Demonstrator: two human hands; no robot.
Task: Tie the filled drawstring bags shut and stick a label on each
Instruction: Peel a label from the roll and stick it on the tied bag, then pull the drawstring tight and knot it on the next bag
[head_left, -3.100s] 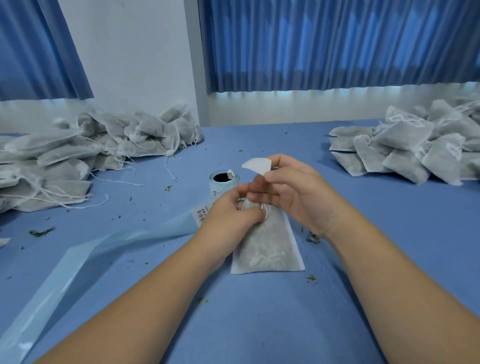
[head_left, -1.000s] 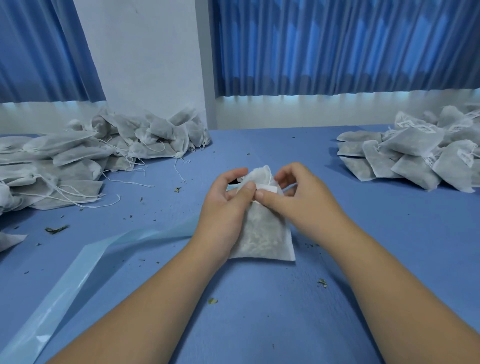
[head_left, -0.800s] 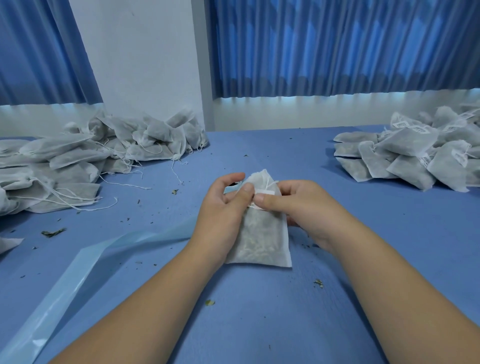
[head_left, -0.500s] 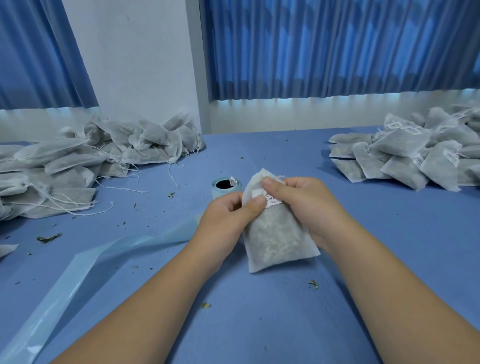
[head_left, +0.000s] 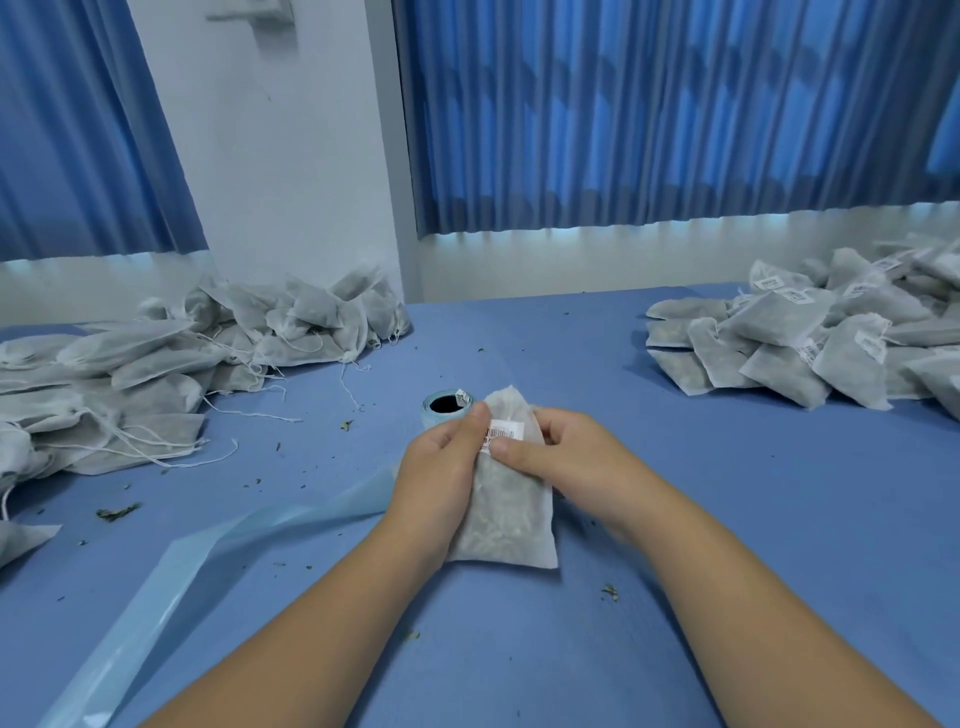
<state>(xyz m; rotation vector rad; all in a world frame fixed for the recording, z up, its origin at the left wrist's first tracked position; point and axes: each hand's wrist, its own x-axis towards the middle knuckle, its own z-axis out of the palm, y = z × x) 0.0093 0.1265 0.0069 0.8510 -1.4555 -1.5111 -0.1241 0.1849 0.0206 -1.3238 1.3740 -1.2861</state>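
A filled white drawstring bag stands tilted on the blue table, held between both hands. A white barcode label sits on its upper part. My left hand grips the bag's left edge, thumb on the label's left end. My right hand holds the bag's right side, with its thumb pressing just below the label. Behind the bag stands the label roll, and its pale blue backing strip trails to the lower left.
A pile of unlabelled bags with loose strings lies at the left. A pile of labelled bags lies at the right. Small green crumbs dot the blue table. Blue curtains and a white wall stand behind.
The drawstring was tied first, then the label went onto the bag's top. Both thumbs now press it down, and the bag has turned more upright.
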